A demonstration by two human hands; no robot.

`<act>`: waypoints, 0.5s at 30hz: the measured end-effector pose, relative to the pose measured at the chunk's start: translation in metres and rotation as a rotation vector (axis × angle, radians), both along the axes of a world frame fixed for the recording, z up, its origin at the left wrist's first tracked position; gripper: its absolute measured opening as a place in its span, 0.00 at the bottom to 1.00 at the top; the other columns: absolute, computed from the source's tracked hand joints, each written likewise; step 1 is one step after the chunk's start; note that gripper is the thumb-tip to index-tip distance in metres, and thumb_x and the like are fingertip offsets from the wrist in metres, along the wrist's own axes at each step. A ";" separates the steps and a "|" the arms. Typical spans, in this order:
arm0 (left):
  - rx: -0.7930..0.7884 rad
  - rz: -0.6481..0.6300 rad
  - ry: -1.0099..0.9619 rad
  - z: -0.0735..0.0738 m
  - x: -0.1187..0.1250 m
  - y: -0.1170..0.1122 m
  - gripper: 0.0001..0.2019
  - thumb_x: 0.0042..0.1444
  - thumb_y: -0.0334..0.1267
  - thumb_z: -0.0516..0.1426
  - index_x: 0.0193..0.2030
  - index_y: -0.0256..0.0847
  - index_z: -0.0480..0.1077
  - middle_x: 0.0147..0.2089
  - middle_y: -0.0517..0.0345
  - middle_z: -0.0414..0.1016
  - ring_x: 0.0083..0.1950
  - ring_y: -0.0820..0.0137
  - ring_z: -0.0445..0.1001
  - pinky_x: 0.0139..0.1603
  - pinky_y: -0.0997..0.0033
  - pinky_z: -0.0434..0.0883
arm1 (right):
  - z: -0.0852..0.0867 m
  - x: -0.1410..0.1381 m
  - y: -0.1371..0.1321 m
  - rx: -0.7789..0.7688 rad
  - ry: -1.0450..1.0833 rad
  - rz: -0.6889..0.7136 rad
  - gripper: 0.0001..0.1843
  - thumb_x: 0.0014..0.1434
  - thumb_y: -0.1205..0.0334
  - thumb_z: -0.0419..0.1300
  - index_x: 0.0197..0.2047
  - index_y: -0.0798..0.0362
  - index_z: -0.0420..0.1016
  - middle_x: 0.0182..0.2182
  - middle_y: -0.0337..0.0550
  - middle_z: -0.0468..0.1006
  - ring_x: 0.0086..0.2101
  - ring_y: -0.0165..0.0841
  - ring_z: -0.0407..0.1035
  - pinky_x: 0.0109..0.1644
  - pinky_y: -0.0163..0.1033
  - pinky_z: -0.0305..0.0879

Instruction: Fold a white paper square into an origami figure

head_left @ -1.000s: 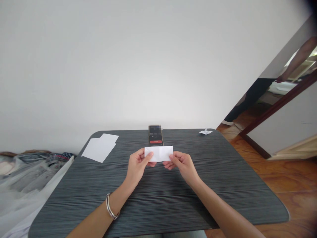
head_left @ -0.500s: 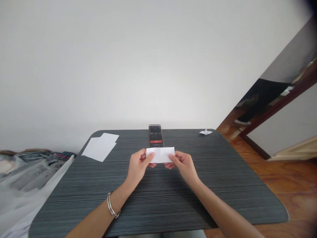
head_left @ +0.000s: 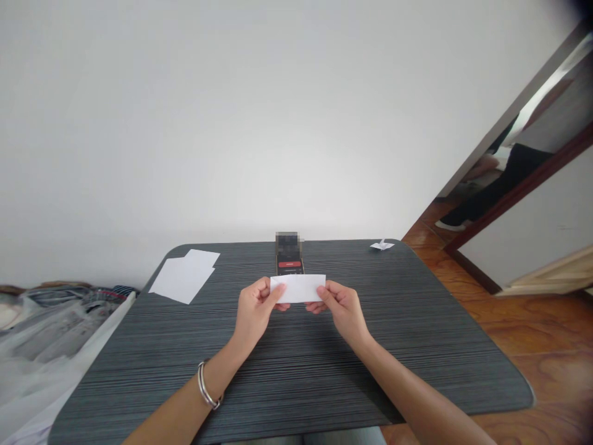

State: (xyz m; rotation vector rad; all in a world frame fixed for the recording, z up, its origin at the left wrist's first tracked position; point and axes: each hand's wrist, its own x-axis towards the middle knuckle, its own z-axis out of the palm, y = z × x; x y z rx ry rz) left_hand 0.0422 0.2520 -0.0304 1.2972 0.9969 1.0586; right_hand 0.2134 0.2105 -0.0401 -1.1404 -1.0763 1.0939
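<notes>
A folded strip of white paper (head_left: 298, 289) is held up lengthwise above the table, stretched between my two hands. My left hand (head_left: 256, 307) pinches its left end, thumb on the near face and fingers behind. At the right end my right hand (head_left: 343, 307) grips it the same way. Behind the strip a phone (head_left: 290, 256) with a red bar on its screen stands propped, its lower part hidden by the paper. White paper sheets (head_left: 180, 278) lie overlapping at the table's left. A small folded white paper piece (head_left: 382, 245) sits at the far right corner.
The dark wood-grained table (head_left: 259, 395) has rounded corners and its far edge is close to a white wall (head_left: 296, 123). Clothes and clear plastic (head_left: 55, 327) are heaped to the left. On the right, a person's dark-trousered leg (head_left: 504, 182) shows past a doorway.
The paper's face towards me now looks smooth, where a crease showed at its middle before. Both hands keep their hold. The view has shifted slightly, and more of the person on the right shows.
</notes>
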 end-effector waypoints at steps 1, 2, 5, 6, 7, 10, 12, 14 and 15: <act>-0.002 0.001 -0.001 0.000 0.000 0.000 0.14 0.50 0.45 0.61 0.27 0.35 0.68 0.23 0.61 0.74 0.24 0.72 0.75 0.27 0.74 0.74 | 0.000 0.000 0.000 0.003 0.003 0.000 0.21 0.53 0.43 0.60 0.28 0.56 0.73 0.20 0.43 0.79 0.20 0.32 0.74 0.25 0.34 0.71; -0.006 0.002 -0.001 0.000 0.000 0.000 0.14 0.50 0.45 0.61 0.27 0.35 0.68 0.23 0.62 0.74 0.23 0.72 0.75 0.27 0.74 0.74 | 0.000 0.000 0.000 0.006 0.006 -0.001 0.21 0.53 0.44 0.60 0.28 0.56 0.73 0.20 0.43 0.79 0.20 0.32 0.74 0.25 0.34 0.71; -0.008 0.005 0.006 0.003 0.000 -0.001 0.14 0.50 0.45 0.60 0.26 0.35 0.67 0.21 0.62 0.73 0.23 0.72 0.74 0.27 0.74 0.74 | 0.000 -0.001 -0.001 0.013 0.004 -0.010 0.21 0.53 0.44 0.60 0.28 0.56 0.73 0.20 0.43 0.79 0.20 0.32 0.74 0.25 0.34 0.71; 0.002 0.007 0.015 0.004 0.000 -0.001 0.14 0.50 0.45 0.60 0.26 0.35 0.67 0.21 0.62 0.73 0.23 0.72 0.74 0.26 0.75 0.73 | 0.000 -0.001 -0.001 0.016 0.000 -0.014 0.21 0.54 0.44 0.60 0.28 0.56 0.73 0.20 0.43 0.79 0.21 0.32 0.74 0.25 0.34 0.71; 0.015 0.009 0.029 0.004 0.000 -0.001 0.14 0.51 0.44 0.60 0.25 0.36 0.66 0.20 0.62 0.72 0.21 0.73 0.73 0.25 0.76 0.72 | 0.000 -0.001 -0.001 0.019 -0.003 -0.016 0.21 0.54 0.44 0.60 0.28 0.56 0.72 0.20 0.43 0.79 0.21 0.32 0.74 0.25 0.34 0.71; 0.047 0.011 0.082 0.007 -0.001 -0.002 0.14 0.53 0.44 0.58 0.23 0.36 0.64 0.17 0.62 0.71 0.18 0.76 0.69 0.21 0.80 0.66 | 0.000 0.000 -0.001 0.027 -0.012 -0.017 0.21 0.54 0.44 0.60 0.27 0.56 0.72 0.20 0.42 0.79 0.20 0.32 0.74 0.25 0.34 0.71; 0.049 0.005 0.108 0.008 -0.001 -0.002 0.14 0.53 0.44 0.58 0.23 0.37 0.63 0.16 0.63 0.71 0.16 0.77 0.67 0.20 0.81 0.63 | 0.000 0.000 -0.001 0.025 -0.019 -0.011 0.21 0.54 0.44 0.59 0.27 0.55 0.71 0.20 0.43 0.79 0.20 0.32 0.73 0.25 0.34 0.71; 0.043 -0.001 0.124 0.009 -0.001 -0.002 0.14 0.53 0.44 0.57 0.24 0.38 0.62 0.15 0.63 0.70 0.15 0.78 0.65 0.18 0.81 0.61 | -0.001 0.000 0.000 0.014 -0.019 0.002 0.21 0.54 0.44 0.59 0.26 0.55 0.70 0.20 0.44 0.79 0.20 0.31 0.73 0.25 0.34 0.70; 0.035 -0.005 0.134 0.009 -0.001 -0.002 0.14 0.53 0.44 0.57 0.24 0.38 0.61 0.15 0.64 0.69 0.15 0.78 0.65 0.18 0.82 0.60 | -0.001 0.000 0.000 0.002 -0.013 0.011 0.21 0.54 0.44 0.59 0.26 0.55 0.69 0.19 0.44 0.79 0.19 0.31 0.73 0.24 0.33 0.70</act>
